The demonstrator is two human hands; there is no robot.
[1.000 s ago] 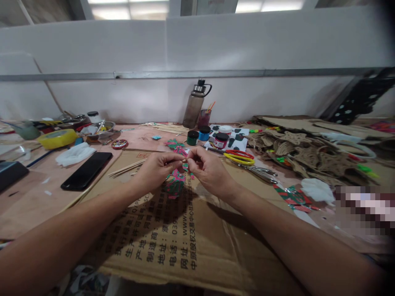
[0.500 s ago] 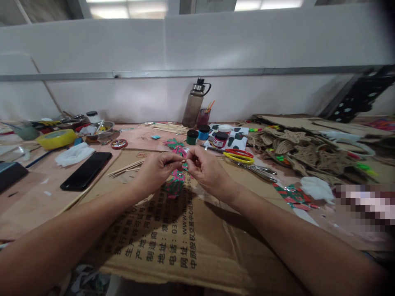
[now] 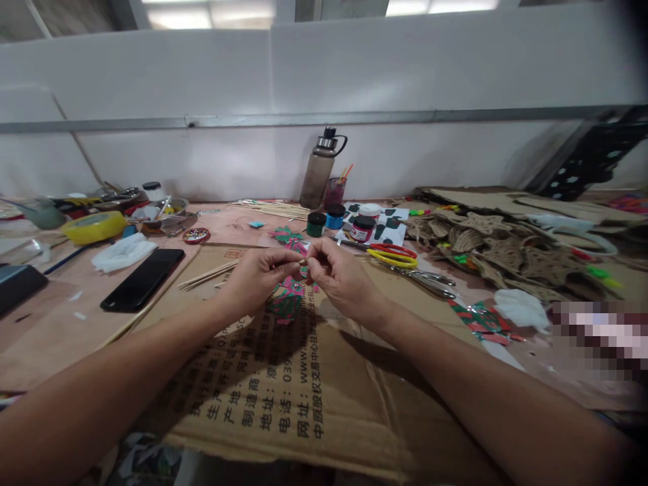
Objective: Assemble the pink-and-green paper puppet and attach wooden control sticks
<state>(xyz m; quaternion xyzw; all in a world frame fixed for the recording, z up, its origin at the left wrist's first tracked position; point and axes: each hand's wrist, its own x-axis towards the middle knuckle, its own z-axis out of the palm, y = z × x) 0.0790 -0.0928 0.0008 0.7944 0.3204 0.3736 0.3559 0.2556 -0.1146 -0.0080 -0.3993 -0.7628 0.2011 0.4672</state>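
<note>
My left hand [image 3: 257, 277] and my right hand [image 3: 343, 278] meet over the middle of a printed cardboard sheet [image 3: 374, 412]. Both are closed in a pinch, fingertips nearly touching. A tiny tan bit shows between them, too small to name. Behind and below the fingers lie green and pink patterned cut-out pieces [image 3: 287, 307], partly covered by my hands. Several thin wooden sticks [image 3: 210, 275] rest on the cardboard left of my left hand. Yellow- and red-handled scissors [image 3: 389, 257] and metal-handled pliers [image 3: 430, 282] lie beyond my right hand.
A black phone [image 3: 143, 280], a white tissue wad [image 3: 124, 252] and yellow tape [image 3: 94, 228] lie left. Paint jars [image 3: 362, 229] and a tilted bottle [image 3: 318, 172] stand at the back. Brown woven pieces [image 3: 486, 236] are heaped right, near another white wad [image 3: 521, 309].
Both hands keep their pinch at almost the same spot, with only slight finger shifts. The whole view has moved a little; nothing else visibly differs.
</note>
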